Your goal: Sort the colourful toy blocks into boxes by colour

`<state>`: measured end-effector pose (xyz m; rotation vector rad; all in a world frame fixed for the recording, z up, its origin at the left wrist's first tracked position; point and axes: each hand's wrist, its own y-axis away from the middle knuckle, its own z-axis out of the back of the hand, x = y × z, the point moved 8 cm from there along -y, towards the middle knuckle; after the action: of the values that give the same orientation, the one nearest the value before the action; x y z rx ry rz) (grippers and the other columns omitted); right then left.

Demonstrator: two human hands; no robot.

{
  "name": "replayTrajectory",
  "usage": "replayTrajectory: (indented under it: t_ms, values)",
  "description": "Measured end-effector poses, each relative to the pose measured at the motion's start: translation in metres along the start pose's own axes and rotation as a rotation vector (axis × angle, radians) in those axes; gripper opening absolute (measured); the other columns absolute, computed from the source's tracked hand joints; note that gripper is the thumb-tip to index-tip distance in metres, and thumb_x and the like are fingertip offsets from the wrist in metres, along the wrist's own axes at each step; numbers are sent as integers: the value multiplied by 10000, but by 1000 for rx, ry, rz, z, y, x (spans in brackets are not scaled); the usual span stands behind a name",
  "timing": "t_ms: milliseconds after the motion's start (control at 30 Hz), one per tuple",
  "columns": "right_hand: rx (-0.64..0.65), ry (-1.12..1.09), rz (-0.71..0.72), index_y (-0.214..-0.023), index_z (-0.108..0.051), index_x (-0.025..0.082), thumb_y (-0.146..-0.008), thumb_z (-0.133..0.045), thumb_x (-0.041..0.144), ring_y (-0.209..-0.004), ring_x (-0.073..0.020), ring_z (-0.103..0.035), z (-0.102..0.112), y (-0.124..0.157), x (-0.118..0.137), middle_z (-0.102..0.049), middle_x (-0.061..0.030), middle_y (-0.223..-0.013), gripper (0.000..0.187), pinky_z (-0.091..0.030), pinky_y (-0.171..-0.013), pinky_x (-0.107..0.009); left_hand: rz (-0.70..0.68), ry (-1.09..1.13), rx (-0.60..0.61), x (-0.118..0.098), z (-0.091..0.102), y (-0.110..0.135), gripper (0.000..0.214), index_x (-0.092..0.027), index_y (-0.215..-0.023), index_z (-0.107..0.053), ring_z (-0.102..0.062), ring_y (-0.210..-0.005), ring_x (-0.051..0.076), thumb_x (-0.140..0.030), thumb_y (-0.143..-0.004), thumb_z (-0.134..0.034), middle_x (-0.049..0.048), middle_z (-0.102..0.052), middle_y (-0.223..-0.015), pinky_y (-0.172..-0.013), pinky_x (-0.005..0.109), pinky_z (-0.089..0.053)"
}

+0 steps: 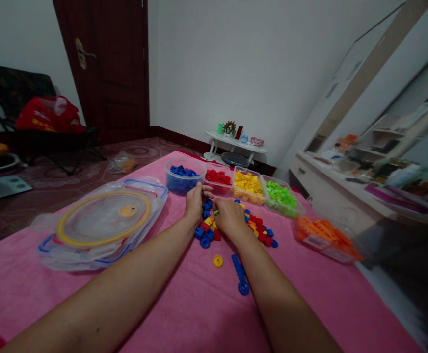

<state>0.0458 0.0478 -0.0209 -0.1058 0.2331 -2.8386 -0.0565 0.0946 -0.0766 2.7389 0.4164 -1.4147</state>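
Note:
A mixed pile of blue, red and yellow plastic building blocks [208,234] lies in the middle of the pink cloth. At its left edge, my left hand [195,200] is open, its fingers stretched out to the right just in front of the round tub of blue blocks [183,185]. My right hand [227,214] reaches into the pile with its fingers curled closed. A bit of green shows at those fingertips; the hand hides whatever they grip. Nearer to me lie a yellow wheel [218,261] and a long blue piece [239,274] beside my right forearm.
Behind the pile stand clear boxes of red blocks [218,177], yellow blocks [249,186] and green blocks [280,195]. To the right is a box of orange pieces [326,238]. Stacked clear lids [103,220] lie at the left on the pink cloth [184,309].

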Motion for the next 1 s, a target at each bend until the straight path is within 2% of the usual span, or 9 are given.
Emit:
replayTrajectory:
  t_ms: [200,367,500,567,667,767,867,933,1000]
  values:
    - [-52,-213,-72,-816,-640,218,-635,-593,164,-723,-181,-601,1,-3,-24,-664,-33,-781,195,-391,-604,-254,-4,-14,-22,-4,-2,3,440,-118,-700,-618,-519,-462,100,-534,-765,-491,22,-578,-517,-488,208,-372]
    - [-149,-515,-104,-807,-637,165,-607,-591,212,-573,-113,-532,12,-11,-75,-605,12,-649,210,-366,-504,-200,-6,-14,-20,-2,-1,2,426,-112,-734,-623,-539,-487,101,-514,-779,-488,25,-590,-546,-492,200,-379]
    - [26,-271,-227,-732,-660,169,-578,-602,160,-514,-104,-523,14,-20,-137,-591,28,-556,165,-364,-482,-196,-17,-22,-12,0,-1,1,445,-115,-726,-623,-548,-489,105,-538,-777,-494,28,-590,-542,-493,204,-390]
    - [42,-209,-298,-636,-654,157,-562,-599,116,-463,-113,-516,25,-26,-171,-557,23,-463,100,-366,-470,-212,-26,-33,-10,0,-2,0,453,-115,-718,-625,-550,-488,104,-545,-779,-495,33,-595,-543,-502,206,-398]
    - [-40,-120,-397,-613,-655,147,-575,-601,106,-477,-132,-535,52,-37,-219,-563,4,-461,77,-394,-503,-236,-30,-38,-12,-2,-3,1,450,-115,-708,-625,-559,-491,104,-540,-781,-497,34,-597,-541,-507,205,-405]
    - [-236,-35,-466,-862,-680,118,-595,-656,158,-661,-187,-612,80,-41,-250,-675,-78,-721,271,-448,-618,-282,-27,-43,-12,-4,-3,2,440,-116,-707,-624,-558,-491,102,-529,-785,-494,27,-588,-535,-504,203,-402]
    - [-434,-7,-445,-1005,-661,114,-627,-684,245,-826,-223,-626,91,-36,-246,-681,-139,-954,402,-462,-716,-307,-25,-50,-8,-4,-4,3,436,-117,-713,-622,-553,-487,101,-525,-789,-488,23,-583,-535,-504,204,-400]
    - [-436,-54,-373,-954,-686,139,-683,-644,279,-826,-212,-627,81,-31,-224,-691,-113,-941,307,-457,-722,-295,-29,-53,0,-4,-4,2,435,-116,-718,-623,-557,-493,103,-522,-794,-485,27,-588,-540,-510,205,-403]
    - [-354,-131,-278,-836,-705,164,-735,-585,265,-764,-186,-629,63,-24,-192,-704,-68,-836,187,-444,-681,-266,-35,-56,4,-4,-4,2,435,-114,-717,-626,-560,-495,104,-519,-793,-487,30,-591,-542,-516,206,-407]
